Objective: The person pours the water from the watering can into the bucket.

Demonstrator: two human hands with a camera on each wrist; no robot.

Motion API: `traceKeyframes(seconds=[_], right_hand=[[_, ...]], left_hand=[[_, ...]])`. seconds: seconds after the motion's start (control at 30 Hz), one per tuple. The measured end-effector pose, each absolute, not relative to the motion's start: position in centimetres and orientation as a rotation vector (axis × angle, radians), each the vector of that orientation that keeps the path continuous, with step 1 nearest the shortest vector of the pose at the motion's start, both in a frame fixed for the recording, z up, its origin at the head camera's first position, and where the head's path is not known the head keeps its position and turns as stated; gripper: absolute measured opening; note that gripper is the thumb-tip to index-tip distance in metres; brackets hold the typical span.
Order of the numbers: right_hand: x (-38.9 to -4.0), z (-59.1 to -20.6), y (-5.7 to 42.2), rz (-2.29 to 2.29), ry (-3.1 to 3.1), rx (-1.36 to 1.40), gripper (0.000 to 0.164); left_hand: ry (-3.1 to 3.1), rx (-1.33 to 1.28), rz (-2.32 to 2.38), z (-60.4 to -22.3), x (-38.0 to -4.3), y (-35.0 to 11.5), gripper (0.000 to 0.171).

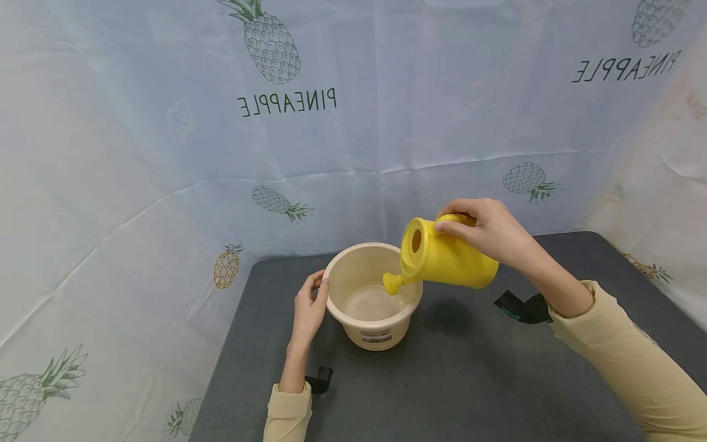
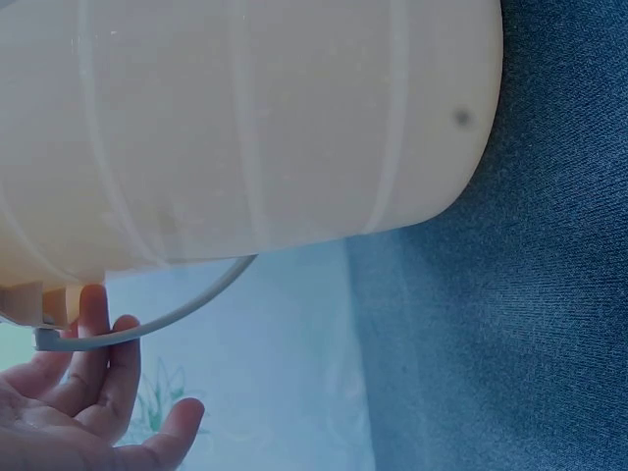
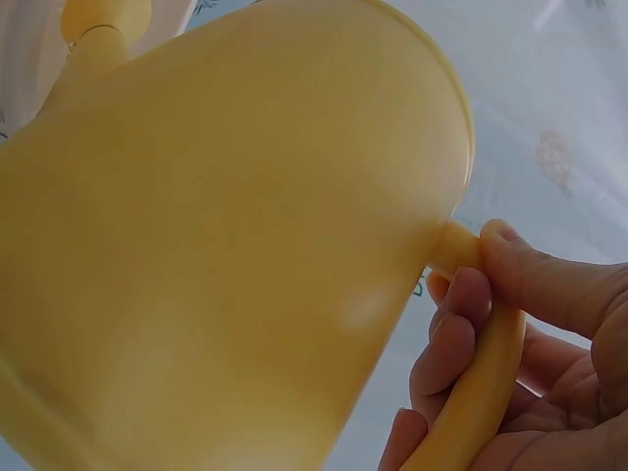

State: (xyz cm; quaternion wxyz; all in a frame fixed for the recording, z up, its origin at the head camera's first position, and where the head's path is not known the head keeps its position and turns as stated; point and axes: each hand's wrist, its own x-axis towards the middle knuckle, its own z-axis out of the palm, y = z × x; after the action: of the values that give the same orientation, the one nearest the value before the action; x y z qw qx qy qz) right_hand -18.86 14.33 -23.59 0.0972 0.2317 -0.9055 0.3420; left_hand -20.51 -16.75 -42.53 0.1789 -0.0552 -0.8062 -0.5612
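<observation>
A cream plastic bucket (image 1: pixel 372 337) stands on the dark table, its handle (image 2: pixel 186 309) hanging at the side in the left wrist view. My left hand (image 1: pixel 309 310) holds the bucket's left rim, fingers near the handle's end. With my right hand (image 1: pixel 488 230) I grip the curved handle (image 3: pixel 500 368) of a yellow watering can (image 1: pixel 458 261), thumb laid along it. Raised off the table, the can tilts to the left. Its spout head (image 1: pixel 393 283) points down over the bucket's opening, inside the right rim in the head view.
Dark cloth covers the table (image 1: pixel 442 393). A white curtain (image 1: pixel 442 110) printed with pineapples hangs behind and along both sides. Black straps (image 1: pixel 525 307) sit at my wrists, close to the beige sleeves (image 1: pixel 618 350).
</observation>
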Motion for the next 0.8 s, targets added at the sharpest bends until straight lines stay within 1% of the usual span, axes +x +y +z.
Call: traceKeyframes(seconds=[0.3,0.53,0.8], right_hand=[[-19.0,-23.6,14.2,1.011,-2.675,0.694,0.025],[-19.0,-23.5,14.1,1.013,-2.676,0.697,0.025],[-19.0,-23.5,14.1,1.003,-2.665,0.700,0.024]], left_hand=[[-2.285,-0.165,-1.629,-42.1,-20.4,-16.8,0.033],[-2.280,-0.180,-1.632,-39.5,-18.7,-15.9,0.032],[-2.286,-0.166,-1.638,-39.2,-18.5,-15.8,0.032]])
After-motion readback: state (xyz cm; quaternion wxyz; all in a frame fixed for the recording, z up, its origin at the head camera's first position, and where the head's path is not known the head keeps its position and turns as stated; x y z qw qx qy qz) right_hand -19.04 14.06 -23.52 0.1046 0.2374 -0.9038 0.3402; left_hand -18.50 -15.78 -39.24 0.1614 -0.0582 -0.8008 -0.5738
